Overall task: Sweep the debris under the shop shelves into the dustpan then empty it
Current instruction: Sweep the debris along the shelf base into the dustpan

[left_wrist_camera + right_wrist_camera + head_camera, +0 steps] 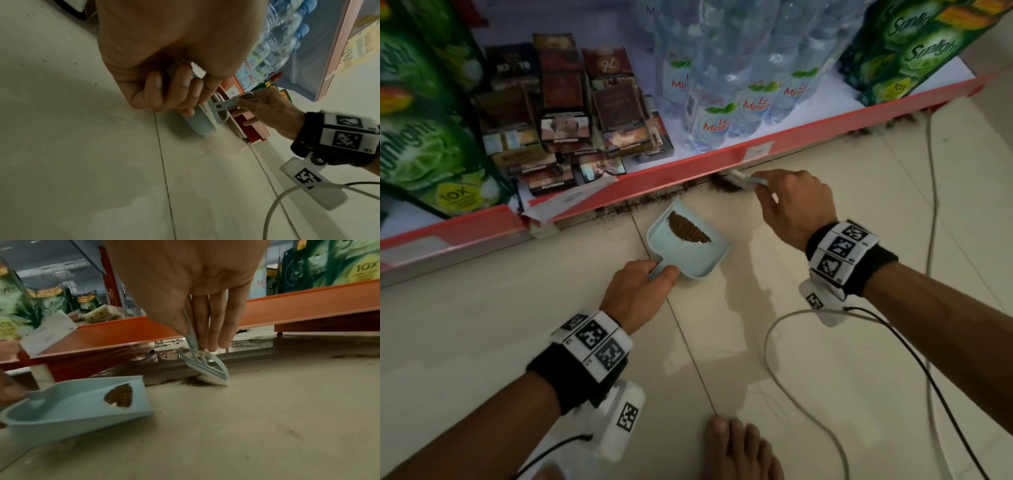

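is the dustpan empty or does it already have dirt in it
Not empty, though far from full: the dustpan held by the left hand has one dark pile of debris near its front edge; the rest of its floor is bare blue.

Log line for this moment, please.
left hand: holds dustpan | right hand: brush on debris | pan partly filled

- Green Sunlight detergent pouches (417, 137) stand at the left of the head view, with more (907, 44) at the upper right.
- Stacked cigarette packs (565, 113) fill the upper middle-left.
- Le Minerale water bottles (722, 99) stand in the upper centre.
- A grey cable (784, 370) loops over the pale floor tiles (482, 325) at lower right.
- A bare foot (739, 448) shows at the bottom edge.
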The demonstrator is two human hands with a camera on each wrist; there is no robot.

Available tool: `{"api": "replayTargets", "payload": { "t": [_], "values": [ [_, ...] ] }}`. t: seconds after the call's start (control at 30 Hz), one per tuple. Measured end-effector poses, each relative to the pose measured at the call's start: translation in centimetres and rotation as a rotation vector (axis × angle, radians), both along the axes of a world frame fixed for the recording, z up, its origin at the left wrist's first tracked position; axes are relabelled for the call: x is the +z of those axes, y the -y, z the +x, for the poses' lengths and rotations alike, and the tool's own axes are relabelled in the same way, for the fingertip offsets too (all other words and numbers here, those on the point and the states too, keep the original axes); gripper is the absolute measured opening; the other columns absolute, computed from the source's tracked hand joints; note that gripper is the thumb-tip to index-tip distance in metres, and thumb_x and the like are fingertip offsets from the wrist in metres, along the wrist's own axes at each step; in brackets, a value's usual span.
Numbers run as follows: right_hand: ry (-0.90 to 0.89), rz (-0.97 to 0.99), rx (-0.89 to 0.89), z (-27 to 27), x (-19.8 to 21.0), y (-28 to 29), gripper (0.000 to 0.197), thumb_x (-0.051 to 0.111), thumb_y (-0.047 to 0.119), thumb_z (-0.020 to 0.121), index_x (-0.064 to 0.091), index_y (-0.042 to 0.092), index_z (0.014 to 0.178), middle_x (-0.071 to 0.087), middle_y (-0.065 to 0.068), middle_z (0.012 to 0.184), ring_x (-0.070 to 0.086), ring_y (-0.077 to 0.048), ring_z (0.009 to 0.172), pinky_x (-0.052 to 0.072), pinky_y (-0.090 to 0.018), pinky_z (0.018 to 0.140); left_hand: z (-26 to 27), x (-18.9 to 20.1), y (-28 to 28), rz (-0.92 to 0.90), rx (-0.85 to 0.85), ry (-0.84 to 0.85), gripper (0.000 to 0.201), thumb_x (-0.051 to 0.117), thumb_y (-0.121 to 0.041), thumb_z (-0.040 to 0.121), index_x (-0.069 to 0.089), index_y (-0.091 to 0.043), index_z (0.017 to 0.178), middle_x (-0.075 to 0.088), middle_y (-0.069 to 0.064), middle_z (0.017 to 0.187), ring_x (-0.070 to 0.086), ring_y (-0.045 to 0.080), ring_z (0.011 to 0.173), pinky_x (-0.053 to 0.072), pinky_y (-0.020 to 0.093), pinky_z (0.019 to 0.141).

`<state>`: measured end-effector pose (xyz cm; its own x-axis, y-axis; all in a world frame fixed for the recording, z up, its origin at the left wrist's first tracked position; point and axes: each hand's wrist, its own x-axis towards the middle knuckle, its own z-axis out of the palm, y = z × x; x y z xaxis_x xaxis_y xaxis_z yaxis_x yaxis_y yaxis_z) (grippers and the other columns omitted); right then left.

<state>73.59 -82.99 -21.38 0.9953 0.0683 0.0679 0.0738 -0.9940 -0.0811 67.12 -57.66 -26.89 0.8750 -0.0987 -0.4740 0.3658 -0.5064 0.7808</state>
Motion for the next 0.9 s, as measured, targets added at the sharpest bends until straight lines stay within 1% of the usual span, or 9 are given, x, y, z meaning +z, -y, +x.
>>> {"api": "replayTargets", "payload": {
  "t": [0.1, 0.17, 0.27, 0.33, 0.43, 0.57, 0.7, 0.8, 0.9],
  "values": [
    [0.042, -0.136, -0.119, 1.2, 0.5, 2.0, 0.024, 0.046, 0.029, 0.094, 0.066, 0.019, 0.101, 0.070, -0.015, 0.096, 0.065, -0.042, 0.082, 0.037, -0.037, 0.064, -0.2, 0.2, -0.1, -0.004, -0.008, 0.008, 0.039, 0.058, -0.038, 0.088, 0.068, -0.001, 0.079, 0.053, -0.003, 0.055, 0.052, 0.019, 0.059, 0.042, 0.031, 0.063],
    [0.038, -0.207, -0.232, 2.4, 0.4, 3.5, 0.020, 0.048, 0.023, 0.093, 0.065, 0.014, 0.094, 0.069, -0.019, 0.096, 0.065, -0.044, 0.084, 0.044, -0.041, 0.069, -0.4, 0.2, -0.2, -0.010, -0.010, 0.003, 0.040, 0.058, -0.039, 0.087, 0.067, -0.001, 0.079, 0.053, -0.002, 0.056, 0.051, 0.019, 0.060, 0.042, 0.031, 0.063],
    [-0.053, -0.213, -0.326, 3.6, -0.2, 4.4, 0.020, 0.047, 0.019, 0.095, 0.065, 0.009, 0.096, 0.067, -0.022, 0.101, 0.064, -0.045, 0.091, 0.048, -0.045, 0.078, -0.7, 0.1, -0.3, -0.013, 0.001, -0.010, 0.039, 0.058, -0.040, 0.086, 0.067, -0.003, 0.078, 0.052, -0.003, 0.055, 0.051, 0.018, 0.058, 0.041, 0.029, 0.061],
    [-0.110, -0.157, -0.269, 3.4, -0.7, 3.8, 0.023, 0.046, 0.021, 0.096, 0.065, 0.008, 0.099, 0.066, -0.021, 0.103, 0.063, -0.044, 0.091, 0.048, -0.043, 0.074, -0.8, 0.1, -0.4, -0.007, 0.000, -0.014, 0.039, 0.058, -0.039, 0.088, 0.067, -0.003, 0.079, 0.052, -0.004, 0.054, 0.050, 0.017, 0.057, 0.040, 0.029, 0.060],
    [-0.128, -0.033, -0.059, 1.5, -1.0, 1.5, 0.027, 0.044, 0.027, 0.099, 0.066, 0.011, 0.103, 0.067, -0.016, 0.103, 0.064, -0.041, 0.086, 0.044, -0.038, 0.065, -0.9, 0.2, -0.5, 0.011, 0.000, -0.025, 0.038, 0.059, -0.040, 0.087, 0.068, -0.004, 0.079, 0.052, -0.005, 0.053, 0.050, 0.017, 0.057, 0.041, 0.030, 0.060],
    [-0.082, 0.036, 0.127, -0.8, -0.2, -0.7, 0.027, 0.042, 0.032, 0.097, 0.065, 0.019, 0.105, 0.069, -0.007, 0.104, 0.064, -0.039, 0.084, 0.050, -0.040, 0.065, -1.1, 0.4, -0.9, 0.023, 0.022, -0.036, 0.037, 0.059, -0.039, 0.085, 0.069, -0.004, 0.078, 0.050, -0.005, 0.052, 0.049, 0.018, 0.057, 0.041, 0.031, 0.061],
    [0.093, -0.147, -0.069, 0.7, 0.3, 0.6, 0.025, 0.043, 0.030, 0.095, 0.065, 0.019, 0.101, 0.069, -0.010, 0.101, 0.066, -0.039, 0.082, 0.039, -0.037, 0.064, -1.5, 0.5, -1.5, 0.026, 0.028, -0.022, 0.039, 0.059, -0.040, 0.086, 0.068, -0.002, 0.080, 0.051, -0.004, 0.054, 0.049, 0.017, 0.056, 0.040, 0.029, 0.060],
    [0.009, -0.212, -0.247, 3.0, -0.1, 1.6, 0.021, 0.045, 0.023, 0.095, 0.064, 0.013, 0.098, 0.068, -0.018, 0.102, 0.064, -0.041, 0.091, 0.045, -0.042, 0.075, -1.7, 0.5, -1.9, 0.034, 0.030, -0.012, 0.040, 0.059, -0.040, 0.085, 0.068, -0.001, 0.081, 0.052, -0.003, 0.055, 0.049, 0.017, 0.057, 0.040, 0.029, 0.059],
    [-0.068, -0.143, -0.275, 4.0, -0.8, 0.9, 0.024, 0.046, 0.024, 0.097, 0.064, 0.010, 0.103, 0.067, -0.021, 0.104, 0.063, -0.042, 0.094, 0.047, -0.043, 0.079, -1.8, 0.6, -2.0, 0.042, 0.032, -0.009, 0.040, 0.059, -0.041, 0.085, 0.068, -0.002, 0.080, 0.053, -0.002, 0.056, 0.049, 0.017, 0.057, 0.041, 0.029, 0.059]
  ]
}}
